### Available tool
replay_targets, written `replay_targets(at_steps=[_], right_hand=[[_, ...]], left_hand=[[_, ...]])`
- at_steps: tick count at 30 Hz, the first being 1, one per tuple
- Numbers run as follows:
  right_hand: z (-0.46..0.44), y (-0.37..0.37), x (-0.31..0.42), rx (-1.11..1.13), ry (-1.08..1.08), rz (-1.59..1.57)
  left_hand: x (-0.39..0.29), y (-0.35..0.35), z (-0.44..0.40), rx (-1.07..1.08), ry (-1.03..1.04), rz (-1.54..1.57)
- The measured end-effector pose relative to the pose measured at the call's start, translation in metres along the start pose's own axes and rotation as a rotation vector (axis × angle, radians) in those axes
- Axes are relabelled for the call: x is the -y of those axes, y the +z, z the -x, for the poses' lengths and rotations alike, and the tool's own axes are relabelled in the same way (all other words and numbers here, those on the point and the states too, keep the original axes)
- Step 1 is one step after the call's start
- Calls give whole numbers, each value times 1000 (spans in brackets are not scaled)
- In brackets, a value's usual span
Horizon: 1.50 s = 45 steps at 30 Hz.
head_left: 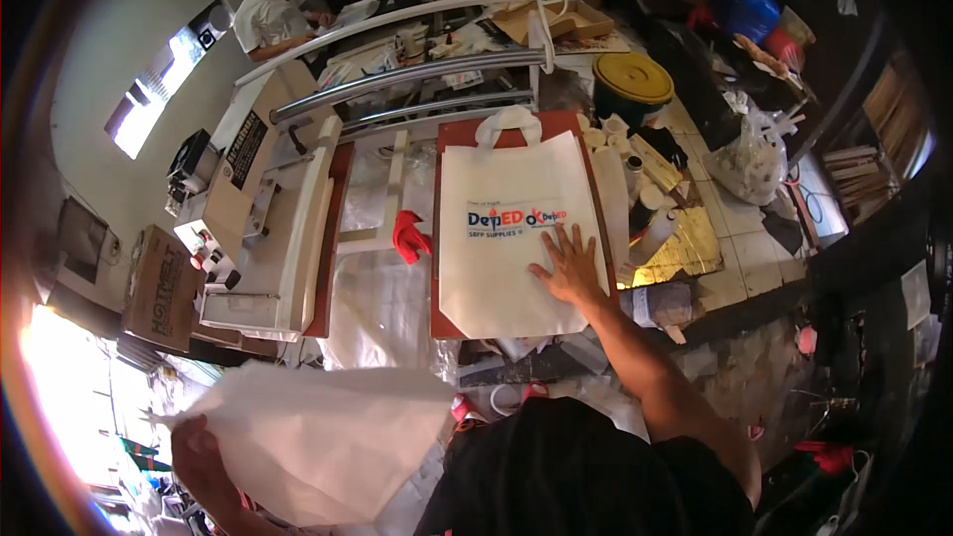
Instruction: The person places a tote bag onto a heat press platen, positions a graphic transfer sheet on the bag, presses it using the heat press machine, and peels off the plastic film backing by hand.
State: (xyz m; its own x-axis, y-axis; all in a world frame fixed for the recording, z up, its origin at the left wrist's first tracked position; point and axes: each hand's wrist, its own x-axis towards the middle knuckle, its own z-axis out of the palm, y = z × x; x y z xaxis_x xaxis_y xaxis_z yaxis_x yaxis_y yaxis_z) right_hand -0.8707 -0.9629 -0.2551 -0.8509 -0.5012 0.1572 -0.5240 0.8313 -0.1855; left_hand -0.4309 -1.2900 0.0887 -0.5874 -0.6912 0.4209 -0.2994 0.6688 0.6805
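A white tote bag [516, 278] with a loop handle lies flat on the reddish-brown board [586, 131] of a white press machine. Blue and red lettering reading "DepED" and "SBFP SUPPLIES" shows on its front. My right hand [570, 268] rests flat on the bag beside the print, fingers spread. Low on the left, my left hand [195, 445] grips the edge of a large white sheet [328, 437], its fingers partly hidden behind it. Whether that sheet is paper, film or another bag, I cannot tell. A red cloth [410, 238] lies just left of the board.
The white press machine [253, 208] with metal rails [407, 81] stands left and behind. A yellow-lidded bucket [633, 77], bottles [647, 203] and a clear plastic bag [749, 154] sit at right. A cardboard box [159, 288] stands left. Another person [273, 15] works behind.
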Motion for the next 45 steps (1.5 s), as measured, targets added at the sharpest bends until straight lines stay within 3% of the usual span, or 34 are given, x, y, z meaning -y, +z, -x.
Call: replay_targets(at_steps=[3, 6, 7, 8, 9, 10, 12, 13, 14, 16, 18, 20, 22, 23, 25, 26, 27, 28, 30, 32, 33, 34, 35, 36, 37, 38, 39, 40, 41, 42, 43, 44, 45], right_hand=[[-5, -2, -2, -9, 8, -1], [-8, -22, 17, -112, 21, -81], [-9, -28, 29, -188, 29, -165], [-12, -29, 36, -287, -46, -540], [3, -81, 64, -1, 80, -967], [16, -66, 68, 292, 105, -1103], [66, -63, 90, 1103, 38, -1885], [94, -110, 106, 1265, 423, -2047], [114, -121, 115, 862, 534, -2126], [123, -42, 49, 1299, -6, -2890], [119, -139, 28, 472, 148, -2149], [101, -166, 7, 101, 281, -1695], [72, -187, -5, -188, 278, -1593], [56, -201, -12, -129, 278, -1557], [16, -225, -26, -123, 167, -1421], [-8, -235, -32, -166, 56, -1319], [-39, -244, -42, -128, 90, -1353], [-68, -254, -50, -90, 125, -1387], [-98, -299, -51, -343, -4, -1357], [-76, -362, -16, -840, -268, -1152], [-53, -382, -4, -989, -406, -1122], [-31, -389, 4, -1135, -545, -1083], [-23, -375, -2, -1137, -548, -1082], [-16, -349, -16, -1195, -611, -990], [-16, -321, -27, -1247, -674, -894], [-23, -290, -30, -1184, -610, -576], [-35, -249, -36, -930, -431, -591], [-42, -206, -33, -798, -294, -585], [-46, -145, -51, -449, 5, -517], [-44, -96, -62, -125, 172, -339], [-33, -38, -80, -19, 147, -267], [-16, -33, -68, 61, 196, -211], [-4, -20, -61, -70, 250, -254]], left_hand=[[-50, 8, -23, 7, 327, -132], [-99, 43, -67, 241, 722, -103], [-132, 78, -73, 236, 662, 131], [-163, 91, -79, 333, 626, 93], [-178, 106, -89, 481, 648, 224], [-185, 122, -91, 613, 576, 482], [-190, 132, -92, 613, 696, 485], [-183, 135, -95, 618, 709, 481], [-166, 134, -98, 664, 675, 517], [-125, 143, -100, 724, 624, 557], [-82, 166, -102, 795, 285, 753], [-72, 190, -91, 734, 151, 761], [-63, 228, -90, 725, 60, 764], [-68, 243, -95, 710, -22, 680], [-64, 285, -117, 756, -225, 969], [-60, 307, -134, 715, -250, 900], [-62, 323, -154, 668, -273, 834], [-80, 324, -170, 605, -211, 779], [-110, 315, -208, 476, -22, 677], [-184, 254, -181, 73, 289, 663], [-192, 231, -172, -98, 396, 586], [-174, 228, -172, -216, 703, 807], [-125, 228, -185, -205, 316, 1382], [-109, 249, -180, -196, 316, 1383], [-98, 271, -172, -330, 617, 847], [-87, 295, -164, -442, 869, 285], [-76, 323, -155, -320, 845, 39], [-56, 366, -145, -60, 704, -35], [2, 431, -134, -11, 704, -111], [51, 471, -118, 392, 472, -157], [72, 489, -98, 508, 369, -227], [82, 498, -78, 622, 263, -295], [87, 499, -60, 609, 238, -307]])
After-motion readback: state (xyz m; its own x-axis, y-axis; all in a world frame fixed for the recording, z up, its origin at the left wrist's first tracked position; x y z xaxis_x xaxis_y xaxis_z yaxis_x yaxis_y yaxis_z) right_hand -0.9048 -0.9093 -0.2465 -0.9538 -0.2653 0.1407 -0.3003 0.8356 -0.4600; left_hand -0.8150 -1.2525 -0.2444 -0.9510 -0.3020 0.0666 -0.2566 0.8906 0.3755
